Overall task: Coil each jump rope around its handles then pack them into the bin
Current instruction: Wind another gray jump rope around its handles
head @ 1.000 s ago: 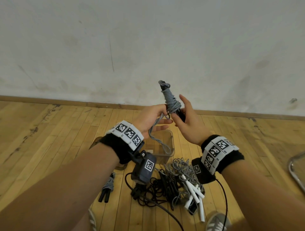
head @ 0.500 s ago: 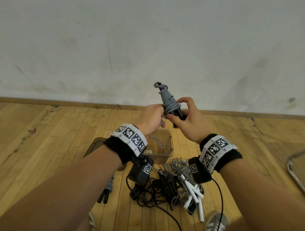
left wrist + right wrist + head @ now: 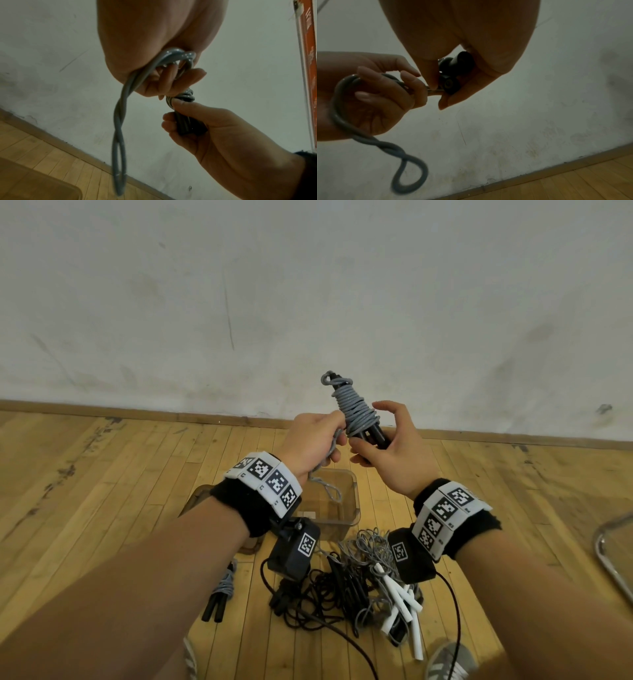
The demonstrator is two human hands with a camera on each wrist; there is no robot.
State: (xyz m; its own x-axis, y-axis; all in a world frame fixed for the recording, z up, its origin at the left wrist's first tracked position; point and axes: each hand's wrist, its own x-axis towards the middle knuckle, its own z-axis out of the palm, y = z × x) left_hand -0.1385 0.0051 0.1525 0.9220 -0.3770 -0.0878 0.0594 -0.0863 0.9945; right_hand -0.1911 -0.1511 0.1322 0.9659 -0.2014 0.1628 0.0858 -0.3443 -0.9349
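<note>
Grey rope is wound in tight turns around a pair of black handles, held up in the centre of the head view, tip tilted to the upper left against the white wall. Right hand grips the handles at their lower end, thumb on the near side, fingers curled behind; in the right wrist view the round handle ends show between its fingers. Left hand is closed round the leftover doubled rope just left of the coil. That tail hangs from the fist as a twisted loop, its end blurred in both wrist views.

Below the hands, centre frame: clear plastic bin on the wood floor; contents hard to make out behind the wrists. Just below the bin, a tangled pile of loose ropes, black and grey cords with white handles sticking out lower right. One rope already coiled on black handles lies on the floor at lower left, apart from the pile. Metal chair leg at right edge.
</note>
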